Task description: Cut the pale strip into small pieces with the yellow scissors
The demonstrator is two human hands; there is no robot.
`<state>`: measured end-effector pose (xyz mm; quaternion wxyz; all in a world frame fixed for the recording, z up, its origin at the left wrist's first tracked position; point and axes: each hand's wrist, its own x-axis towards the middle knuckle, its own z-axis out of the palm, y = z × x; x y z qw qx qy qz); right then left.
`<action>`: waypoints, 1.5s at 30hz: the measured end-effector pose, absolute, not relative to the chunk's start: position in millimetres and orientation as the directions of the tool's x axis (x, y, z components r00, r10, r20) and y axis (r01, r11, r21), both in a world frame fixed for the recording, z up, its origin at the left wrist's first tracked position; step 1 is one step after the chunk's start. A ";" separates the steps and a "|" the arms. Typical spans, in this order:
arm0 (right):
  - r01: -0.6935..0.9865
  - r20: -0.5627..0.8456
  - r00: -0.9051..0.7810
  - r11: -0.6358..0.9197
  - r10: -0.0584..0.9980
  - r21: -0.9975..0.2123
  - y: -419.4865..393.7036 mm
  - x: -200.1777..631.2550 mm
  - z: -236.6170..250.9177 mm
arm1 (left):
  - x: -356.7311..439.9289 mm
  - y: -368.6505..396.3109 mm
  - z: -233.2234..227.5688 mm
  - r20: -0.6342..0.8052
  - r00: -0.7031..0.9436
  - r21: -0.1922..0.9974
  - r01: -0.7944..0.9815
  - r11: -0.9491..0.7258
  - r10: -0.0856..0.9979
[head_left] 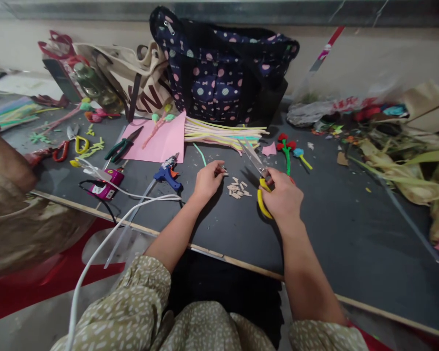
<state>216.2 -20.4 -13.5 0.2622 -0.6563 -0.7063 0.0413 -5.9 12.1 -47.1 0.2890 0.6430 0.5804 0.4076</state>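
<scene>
Dark table (351, 234) strewn with craft bits, right hand (283, 197) curled around yellow scissors (260, 187), left hand (207, 181) pinching a small stick piece (222, 170), wood chips (237, 189) between them, glue gun (168, 174) at nine o'clock, spotted bag (223, 68) at twelve.

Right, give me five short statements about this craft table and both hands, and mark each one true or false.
1. The right hand holds yellow-handled scissors. True.
2. The left hand grips the blue glue gun. False: the glue gun lies on the table, to the left of that hand, which pinches a small piece.
3. A small pile of cut bits lies between the two hands. True.
4. The pink paper sheet lies right of the scissors. False: it lies to their left.
5. A dark dotted bag stands at the back of the table. True.
</scene>
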 end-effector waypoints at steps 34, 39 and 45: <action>0.901 0.280 0.022 0.103 0.960 -0.421 -20.0 215.7 -14.5 | 6.5 5.2 -32.7 0.321 0.340 0.522 0.715 -0.464 0.884; 0.907 0.289 0.003 0.119 0.957 -0.405 -19.7 215.2 -16.1 | 10.4 5.7 -35.5 0.313 0.367 0.427 0.769 -0.475 0.876; 0.909 0.291 0.006 0.116 0.957 -0.400 -20.9 213.0 -14.4 | 13.1 4.9 -37.1 0.315 0.428 0.329 0.788 -0.521 0.847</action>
